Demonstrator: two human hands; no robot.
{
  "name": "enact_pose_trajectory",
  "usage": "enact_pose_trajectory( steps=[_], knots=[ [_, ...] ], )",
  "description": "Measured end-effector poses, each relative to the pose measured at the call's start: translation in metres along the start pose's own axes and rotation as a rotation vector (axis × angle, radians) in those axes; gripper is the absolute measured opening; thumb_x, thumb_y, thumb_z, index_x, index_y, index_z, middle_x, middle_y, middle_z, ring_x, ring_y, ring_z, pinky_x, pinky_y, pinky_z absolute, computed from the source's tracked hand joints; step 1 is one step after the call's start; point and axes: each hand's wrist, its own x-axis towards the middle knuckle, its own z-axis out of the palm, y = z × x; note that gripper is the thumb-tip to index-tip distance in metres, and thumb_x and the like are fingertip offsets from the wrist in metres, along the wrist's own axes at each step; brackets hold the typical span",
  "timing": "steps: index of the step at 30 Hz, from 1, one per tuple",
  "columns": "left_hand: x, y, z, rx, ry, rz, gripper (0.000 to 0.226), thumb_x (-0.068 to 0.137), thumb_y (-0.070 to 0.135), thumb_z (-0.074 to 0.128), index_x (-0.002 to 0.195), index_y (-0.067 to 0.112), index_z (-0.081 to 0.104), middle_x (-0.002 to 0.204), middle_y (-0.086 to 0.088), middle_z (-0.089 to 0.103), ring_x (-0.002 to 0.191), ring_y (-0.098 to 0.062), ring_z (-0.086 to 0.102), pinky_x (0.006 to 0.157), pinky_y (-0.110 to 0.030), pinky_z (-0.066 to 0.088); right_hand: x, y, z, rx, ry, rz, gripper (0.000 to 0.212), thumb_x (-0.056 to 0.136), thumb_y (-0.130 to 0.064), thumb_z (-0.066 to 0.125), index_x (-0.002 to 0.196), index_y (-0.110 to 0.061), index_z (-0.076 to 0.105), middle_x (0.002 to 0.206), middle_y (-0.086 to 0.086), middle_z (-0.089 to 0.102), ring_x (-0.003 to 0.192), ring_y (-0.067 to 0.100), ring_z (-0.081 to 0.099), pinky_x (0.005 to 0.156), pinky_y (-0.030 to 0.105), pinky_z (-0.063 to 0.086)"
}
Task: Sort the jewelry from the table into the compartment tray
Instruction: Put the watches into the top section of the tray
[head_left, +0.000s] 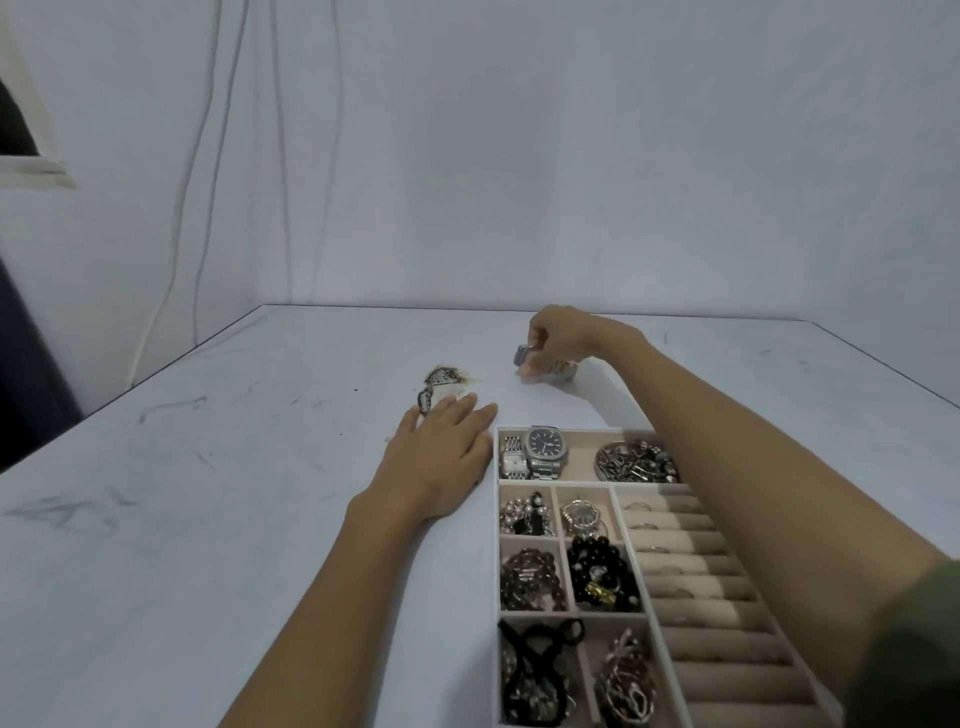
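Note:
My right hand (561, 332) reaches past the tray and is closed around a silver metal-band watch (556, 366) that touches the white table. My left hand (441, 447) lies flat and open on the table just left of the tray, holding nothing. Beyond its fingertips lies a small pile of chain jewelry (439, 387). The pink compartment tray (497, 540) sits at the lower right. Its top-left compartment holds two watches (535, 452), and other compartments hold bracelets, beads and chains. Ring rolls (691, 561) fill its right side with several rings.
The white table (208, 493) ends at a grey wall at the back and drops off along its left edge. Thin cables (202, 208) hang down the wall at left. My right forearm crosses over the tray's upper right compartments.

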Motion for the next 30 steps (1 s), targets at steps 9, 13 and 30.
enact_pose_trajectory(
  steps=[9,13,30],
  knots=[
    [-0.003,0.0,-0.001,-0.03,-0.004,-0.011,0.047,0.103,0.034,0.021,0.15,0.031,0.022,0.16,0.007,0.014,0.147,-0.011,0.009,0.12,-0.038,0.003,-0.112,-0.003,-0.007,0.951,0.091,0.077,0.028,0.079,-0.014,0.076,0.103,-0.004,0.065,0.083,0.008,0.069,0.069,0.015,0.065,0.064,0.028,0.057],
    [-0.003,0.0,-0.001,-0.04,0.004,-0.018,0.046,0.103,0.033,0.022,0.149,0.031,0.025,0.159,0.008,0.016,0.147,-0.01,0.01,0.12,-0.038,0.003,-0.148,-0.005,0.006,1.056,0.124,0.138,0.031,0.075,-0.01,0.078,0.1,0.003,0.065,0.077,0.01,0.069,0.054,0.013,0.064,0.05,0.024,0.057],
    [-0.001,-0.005,0.001,-0.07,0.04,-0.012,0.045,0.103,0.033,0.027,0.147,0.031,0.031,0.157,0.007,0.022,0.146,-0.01,0.015,0.119,-0.038,0.006,-0.164,-0.013,0.026,0.555,0.272,0.12,0.023,0.08,-0.029,0.076,0.087,-0.008,0.069,0.065,0.003,0.065,0.042,0.007,0.052,0.04,0.018,0.041]
  ],
)
